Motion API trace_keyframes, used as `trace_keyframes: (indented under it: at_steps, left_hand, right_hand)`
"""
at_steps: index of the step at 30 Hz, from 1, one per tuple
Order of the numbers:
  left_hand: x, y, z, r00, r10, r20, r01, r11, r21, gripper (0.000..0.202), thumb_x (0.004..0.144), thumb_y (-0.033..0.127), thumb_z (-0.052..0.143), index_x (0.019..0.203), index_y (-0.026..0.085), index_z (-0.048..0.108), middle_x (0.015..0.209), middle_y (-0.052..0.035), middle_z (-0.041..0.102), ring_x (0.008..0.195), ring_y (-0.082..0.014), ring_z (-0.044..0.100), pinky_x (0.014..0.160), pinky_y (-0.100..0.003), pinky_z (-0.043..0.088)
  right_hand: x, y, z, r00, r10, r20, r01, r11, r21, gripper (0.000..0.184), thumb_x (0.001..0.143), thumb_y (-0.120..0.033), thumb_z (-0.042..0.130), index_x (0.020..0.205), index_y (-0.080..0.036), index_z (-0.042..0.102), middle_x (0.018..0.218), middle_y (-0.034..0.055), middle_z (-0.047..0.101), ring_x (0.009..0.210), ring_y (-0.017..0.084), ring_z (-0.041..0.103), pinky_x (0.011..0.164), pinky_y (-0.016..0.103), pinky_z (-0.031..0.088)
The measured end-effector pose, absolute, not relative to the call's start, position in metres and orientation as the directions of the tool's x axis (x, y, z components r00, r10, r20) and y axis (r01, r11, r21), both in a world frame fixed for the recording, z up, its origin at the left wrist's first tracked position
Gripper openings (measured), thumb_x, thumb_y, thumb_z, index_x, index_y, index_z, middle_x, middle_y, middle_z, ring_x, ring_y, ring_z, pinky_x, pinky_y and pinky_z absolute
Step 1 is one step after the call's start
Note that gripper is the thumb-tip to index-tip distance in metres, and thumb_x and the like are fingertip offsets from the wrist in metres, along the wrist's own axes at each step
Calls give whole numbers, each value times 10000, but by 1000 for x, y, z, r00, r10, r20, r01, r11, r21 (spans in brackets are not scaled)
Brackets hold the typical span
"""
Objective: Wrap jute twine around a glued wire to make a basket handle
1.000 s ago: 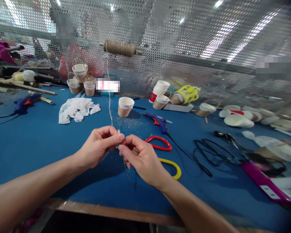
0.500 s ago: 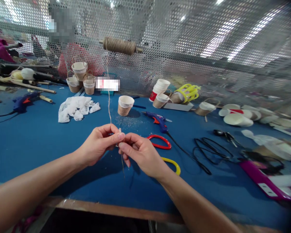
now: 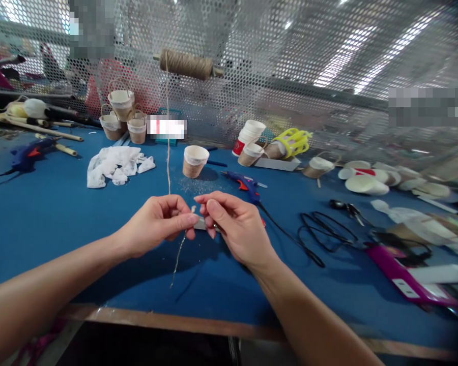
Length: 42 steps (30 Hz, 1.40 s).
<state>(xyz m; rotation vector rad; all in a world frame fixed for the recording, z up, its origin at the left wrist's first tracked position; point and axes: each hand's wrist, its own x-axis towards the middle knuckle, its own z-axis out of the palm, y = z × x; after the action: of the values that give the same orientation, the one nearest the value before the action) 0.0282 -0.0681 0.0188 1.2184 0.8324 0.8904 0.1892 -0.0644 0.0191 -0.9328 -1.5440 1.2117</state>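
A thin jute string (image 3: pixel 168 132) runs down from a spool (image 3: pixel 187 64) mounted on the mesh screen to my hands. My left hand (image 3: pixel 158 223) pinches the string between thumb and forefinger, and a loose frayed end (image 3: pixel 178 256) hangs below it. My right hand (image 3: pixel 236 226) is closed on a small pale grey thing right beside the left fingertips; I cannot make out what it is. Both hands hover over the blue table (image 3: pixel 53 213) near its front edge.
A paper cup (image 3: pixel 194 160) stands behind my hands, with a blue glue gun (image 3: pixel 244 184) and its black cord (image 3: pixel 316 239) to the right. White cloth (image 3: pixel 114 165), small cup baskets (image 3: pixel 122 117) and another glue gun (image 3: pixel 28 152) lie left. More cups, scissors (image 3: pixel 347 208) and a pink folder (image 3: pixel 404 279) lie right.
My right hand has risen and turned, covering the red and yellow scissor handles. The loose string end swung to the left. The view dropped a little.
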Motion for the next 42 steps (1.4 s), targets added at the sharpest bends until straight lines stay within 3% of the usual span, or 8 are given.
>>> trace_keyframes:
  at_steps: [5, 11, 18, 21, 24, 30, 38, 42]
  left_hand:
    - [28, -68, 19, 427, 901, -79, -128, 147, 981, 223, 694, 287, 628, 615, 142, 479, 509, 14, 593, 367, -24, 347, 375, -172, 206]
    - [28, -66, 18, 444, 891, -89, -171, 182, 968, 237, 707, 292, 620, 616, 141, 462, 522, 12, 598, 364, -18, 337, 368, -167, 190]
    - [28, -67, 19, 443, 891, -96, -167, 187, 968, 244, 696, 304, 630, 619, 141, 466, 523, 10, 596, 363, -19, 334, 367, -168, 193]
    - [29, -67, 20, 414, 906, -90, -138, 160, 977, 240, 690, 296, 633, 613, 143, 465, 505, 15, 589, 360, -21, 328, 363, -167, 183]
    - [29, -68, 22, 403, 910, -94, -98, 145, 985, 221, 687, 280, 633, 611, 145, 475, 488, 20, 586, 358, -21, 324, 362, -167, 181]
    - [27, -68, 23, 500, 856, -128, -82, 194, 978, 217, 690, 263, 627, 585, 142, 480, 486, 16, 583, 360, -21, 340, 371, -172, 194]
    - [26, -67, 21, 534, 831, -154, -72, 226, 971, 221, 699, 271, 624, 593, 142, 479, 489, 17, 580, 367, -22, 347, 376, -176, 193]
    - [26, -66, 21, 530, 838, -133, -78, 204, 976, 228, 702, 275, 622, 593, 141, 473, 495, 21, 580, 373, -25, 358, 376, -175, 202]
  right_hand:
    - [190, -70, 22, -249, 902, 353, 151, 396, -906, 191, 834, -299, 476, 845, -211, 644, 746, 7, 555, 504, 65, 469, 433, 219, 417]
    - [188, -74, 22, -244, 804, 543, 329, 595, -733, 186, 831, -222, 462, 808, -227, 646, 708, 14, 580, 595, 116, 533, 535, 280, 450]
    - [188, -75, 22, -241, 791, 563, 343, 612, -713, 199, 830, -221, 455, 847, -231, 654, 736, 25, 597, 639, 136, 551, 554, 294, 455]
    - [188, -74, 23, -220, 815, 535, 332, 579, -745, 182, 826, -236, 471, 840, -228, 652, 715, 20, 589, 591, 120, 531, 515, 274, 440]
    - [190, -71, 24, -203, 884, 421, 257, 463, -848, 155, 816, -270, 498, 859, -220, 639, 771, 15, 582, 506, 78, 488, 456, 239, 415]
    - [190, -64, 25, -433, 887, 161, 46, 200, -979, 110, 780, -278, 557, 777, -174, 594, 649, -23, 541, 456, 48, 468, 425, 192, 388]
    - [187, -68, 24, -410, 898, 163, 19, 187, -982, 126, 773, -259, 571, 693, -168, 540, 645, -35, 510, 465, 37, 459, 447, 182, 390]
    - [188, -65, 17, -433, 887, 161, -79, 141, -987, 147, 797, -311, 538, 790, -173, 585, 659, -24, 526, 483, 47, 480, 442, 184, 404]
